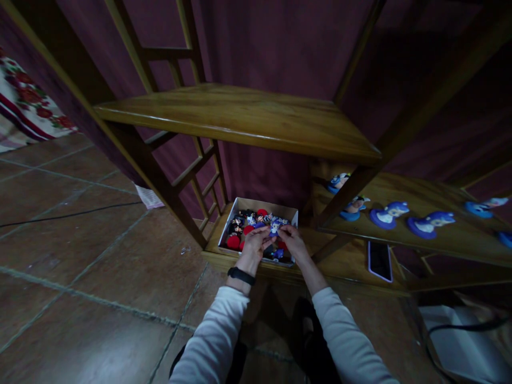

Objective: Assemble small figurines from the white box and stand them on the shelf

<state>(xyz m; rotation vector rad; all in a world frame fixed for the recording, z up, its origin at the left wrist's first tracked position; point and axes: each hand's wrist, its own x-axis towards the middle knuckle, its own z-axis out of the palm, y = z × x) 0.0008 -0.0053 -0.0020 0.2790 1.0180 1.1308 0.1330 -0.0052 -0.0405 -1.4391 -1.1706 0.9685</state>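
Between my two hands is a small blue-and-white figurine, held above an open white box. My left hand grips it from the left with closed fingers; a black band is on that wrist. From the right, my right hand pinches the same figurine. Inside the box lie several more figurines, some with round red bases, others dark or blue. The hands hide part of the box's contents.
The box stands on the lowest board of a wooden shelf unit, beneath an upper shelf. To the right, several blue-based figurines stand on another shelf. Below them lies a phone. A dark cable crosses the tiled floor.
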